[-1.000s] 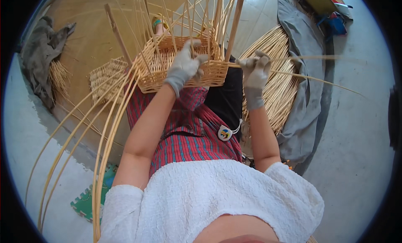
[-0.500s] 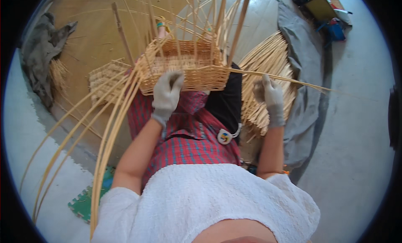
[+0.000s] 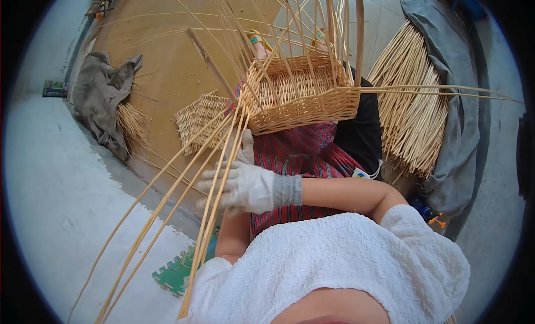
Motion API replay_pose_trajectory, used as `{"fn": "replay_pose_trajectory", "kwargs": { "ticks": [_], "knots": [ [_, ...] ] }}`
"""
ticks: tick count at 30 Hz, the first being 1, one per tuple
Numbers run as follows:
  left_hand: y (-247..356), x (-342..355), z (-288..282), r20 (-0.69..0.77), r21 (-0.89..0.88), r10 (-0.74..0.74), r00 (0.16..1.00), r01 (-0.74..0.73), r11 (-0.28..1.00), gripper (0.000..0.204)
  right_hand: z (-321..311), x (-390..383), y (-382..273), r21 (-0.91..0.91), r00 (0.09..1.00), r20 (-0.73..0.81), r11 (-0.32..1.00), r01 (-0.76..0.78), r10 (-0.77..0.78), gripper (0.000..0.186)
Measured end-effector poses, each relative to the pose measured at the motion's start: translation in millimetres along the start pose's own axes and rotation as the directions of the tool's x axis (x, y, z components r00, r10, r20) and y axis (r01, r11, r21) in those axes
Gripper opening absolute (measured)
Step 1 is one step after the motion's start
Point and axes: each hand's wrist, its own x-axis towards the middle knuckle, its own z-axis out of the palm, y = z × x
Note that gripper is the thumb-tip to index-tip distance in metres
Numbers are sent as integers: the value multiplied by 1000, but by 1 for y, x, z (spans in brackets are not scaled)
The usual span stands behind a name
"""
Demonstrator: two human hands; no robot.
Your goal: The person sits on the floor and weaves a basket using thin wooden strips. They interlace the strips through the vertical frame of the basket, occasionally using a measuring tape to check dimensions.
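A rectangular wicker basket (image 3: pixel 304 112) rests tilted on my lap, with tall upright stakes rising from its rim. Long pale weaving strands (image 3: pixel 167 196) fan out from its left corner toward the lower left. My right hand (image 3: pixel 245 187), in a white work glove, reaches across my body to these strands. Its fingers are stretched and apart, with some strands crossing over them. My gloved left hand (image 3: pixel 246 148) is just below the basket's left corner, fingers pointing up and apart, partly hidden by the strands and the right hand.
A big bundle of peeled rods (image 3: pixel 409 101) lies on grey cloth (image 3: pixel 457 140) at the right. On the left are a flat woven piece (image 3: pixel 200 120), a dark cloth (image 3: pixel 103 104) over more rods, and a green foam mat (image 3: pixel 177 271). Two strands (image 3: pixel 434 91) stick out rightward from the basket.
My right hand has swung from the strands on the right across to those on the left. My left hand has dropped from the basket's near rim to beside its left corner. The view has shifted.
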Motion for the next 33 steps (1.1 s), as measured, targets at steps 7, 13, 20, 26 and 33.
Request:
{"fn": "replay_pose_trajectory", "kwargs": {
  "ticks": [7, 13, 20, 26, 33],
  "knots": [
    [67, -25, 18, 180, 34, 163, 970, -171, 985, 38, -32, -53, 1, -8, 900, 428, 996, -86, 82, 37],
    [-1, -43, -5, -145, -168, 111, 983, -135, 977, 57, -102, -16, 93, 317, 648, -581, 870, -377, 492, 34],
    [-8, 12, 86, 110, 228, 152, 982, -174, 958, 41, -102, -134, 106, 836, 63, -453, 448, -318, 890, 15],
    [16, 64, 86, 300, 483, -297, 907, 124, 867, 23, -119, -62, 140, 383, 559, -476, 732, -563, 679, 31],
    [-8, 67, 91, 296, -24, -305, 905, 326, 945, 25, -120, 21, 210, 74, 649, -281, 691, -720, 707, 35]
  ]
}}
